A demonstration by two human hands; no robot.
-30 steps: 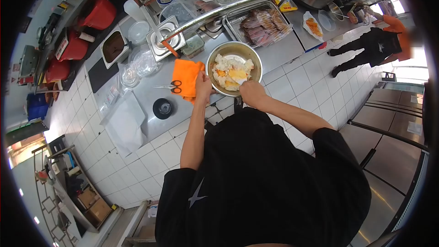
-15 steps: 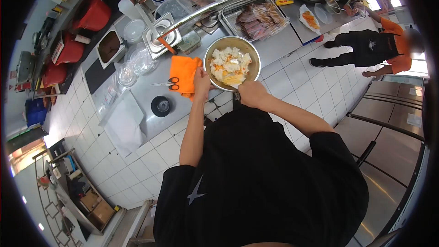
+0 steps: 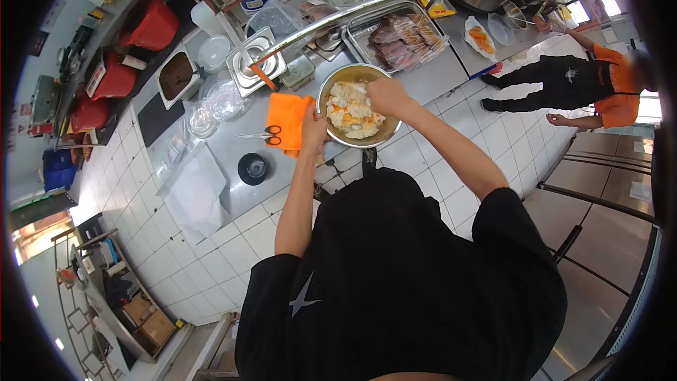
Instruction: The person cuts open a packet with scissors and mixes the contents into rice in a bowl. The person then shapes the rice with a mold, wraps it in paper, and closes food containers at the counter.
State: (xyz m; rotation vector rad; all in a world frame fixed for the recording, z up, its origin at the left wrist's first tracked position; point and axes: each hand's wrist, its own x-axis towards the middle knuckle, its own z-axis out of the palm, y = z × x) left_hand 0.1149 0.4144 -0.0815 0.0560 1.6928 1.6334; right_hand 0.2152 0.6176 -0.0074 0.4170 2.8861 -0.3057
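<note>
A round metal bowl (image 3: 343,76) holds white rice (image 3: 350,118) mixed with orange and yellow bits. At the bowl's left rim my left hand (image 3: 313,132) is closed, gripping the edge. My right hand (image 3: 389,97) is closed above the bowl's right side, over the rice. A pale piece shows by its fingers, but the fist hides most of what it holds. Just left of the bowl lies an orange cloth (image 3: 285,114), close to my left hand. Black-handled scissors (image 3: 272,135) rest against the cloth.
A small black bowl (image 3: 252,169) and white paper sheet (image 3: 194,194) lie on the steel counter. Behind the bowl sits a tray of wrapped meat (image 3: 405,39) beneath a metal shelf rail (image 3: 338,15). A person in orange and black (image 3: 571,81) stands at the right.
My right hand has moved from the bowl's near rim up and inward over the rice. The rice mound has shifted shape. My left hand stays on the rim, and the view has shifted slightly.
</note>
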